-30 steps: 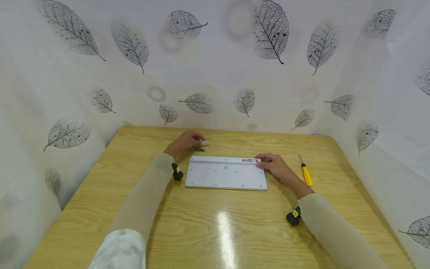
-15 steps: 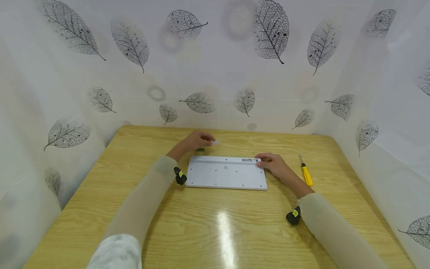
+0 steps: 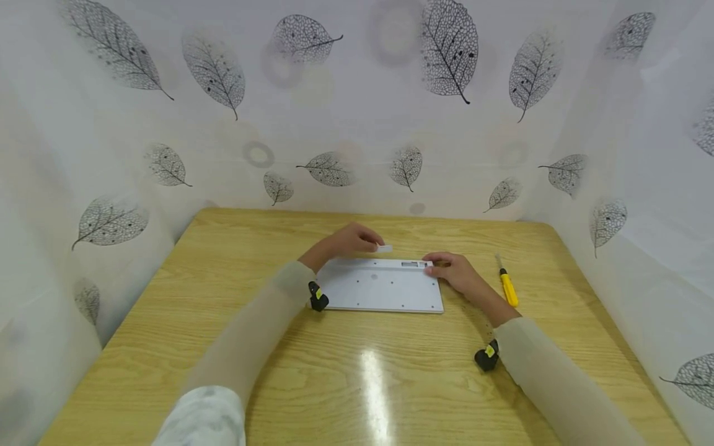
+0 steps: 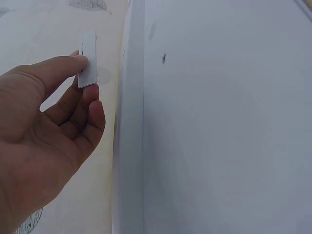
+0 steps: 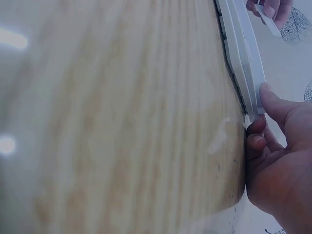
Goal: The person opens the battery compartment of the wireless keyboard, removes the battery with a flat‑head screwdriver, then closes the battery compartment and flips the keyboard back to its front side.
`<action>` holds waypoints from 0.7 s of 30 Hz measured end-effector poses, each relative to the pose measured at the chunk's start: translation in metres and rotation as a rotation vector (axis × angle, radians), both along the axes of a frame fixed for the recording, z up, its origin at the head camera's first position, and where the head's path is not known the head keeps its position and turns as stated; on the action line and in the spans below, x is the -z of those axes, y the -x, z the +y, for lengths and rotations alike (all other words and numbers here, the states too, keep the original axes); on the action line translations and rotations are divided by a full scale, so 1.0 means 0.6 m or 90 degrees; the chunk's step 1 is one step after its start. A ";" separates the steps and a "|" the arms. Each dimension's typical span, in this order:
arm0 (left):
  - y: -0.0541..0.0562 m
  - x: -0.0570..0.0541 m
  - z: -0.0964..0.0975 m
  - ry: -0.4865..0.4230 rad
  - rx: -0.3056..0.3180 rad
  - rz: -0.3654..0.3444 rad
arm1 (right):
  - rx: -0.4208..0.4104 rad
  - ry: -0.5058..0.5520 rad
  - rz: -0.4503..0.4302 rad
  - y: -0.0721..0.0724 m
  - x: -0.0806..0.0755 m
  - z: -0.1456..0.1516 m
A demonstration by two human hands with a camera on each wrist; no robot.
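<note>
A white keyboard [image 3: 385, 294] lies face down on the wooden table, small screws dotted over its back. Near its far right corner is an uncovered battery compartment [image 3: 409, 264]. My left hand [image 3: 350, 240] is over the keyboard's far edge, pinching a small white battery cover [image 4: 89, 70] between thumb and fingers; the cover stands on end in the left wrist view. At the right far corner, my right hand [image 3: 458, 274] grips the keyboard. Its thumb is on the back and its fingers curl beneath the edge, as the right wrist view shows.
A yellow-handled screwdriver [image 3: 508, 290] lies on the table [image 3: 312, 371] to the right of my right hand. White curtain [image 3: 357, 111] printed with leaves surrounds the table at the back and sides.
My left hand has carried the battery cover rightward along the keyboard's far edge, towards the compartment. The green battery seen below that hand earlier is now hidden. My right hand stays put.
</note>
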State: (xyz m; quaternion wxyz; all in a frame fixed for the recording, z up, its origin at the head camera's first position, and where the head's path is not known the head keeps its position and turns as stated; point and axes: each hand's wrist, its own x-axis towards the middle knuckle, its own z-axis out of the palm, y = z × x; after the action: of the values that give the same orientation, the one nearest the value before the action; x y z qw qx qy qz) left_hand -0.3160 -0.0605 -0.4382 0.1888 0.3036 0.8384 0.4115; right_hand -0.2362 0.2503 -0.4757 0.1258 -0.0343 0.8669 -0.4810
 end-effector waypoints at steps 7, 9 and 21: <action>-0.008 0.001 0.049 0.038 0.033 -0.003 | 0.008 0.000 -0.004 0.001 0.000 0.000; -0.009 0.000 0.060 0.045 0.040 0.006 | 0.006 -0.005 -0.005 0.001 0.000 0.001; -0.009 0.008 0.110 0.045 0.082 -0.006 | 0.002 -0.008 -0.010 -0.001 -0.001 0.001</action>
State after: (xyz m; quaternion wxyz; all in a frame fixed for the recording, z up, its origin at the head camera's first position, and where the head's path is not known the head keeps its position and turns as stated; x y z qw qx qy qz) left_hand -0.3104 0.0057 -0.4430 0.2296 0.3478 0.8304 0.3699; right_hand -0.2358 0.2506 -0.4752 0.1321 -0.0281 0.8690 -0.4760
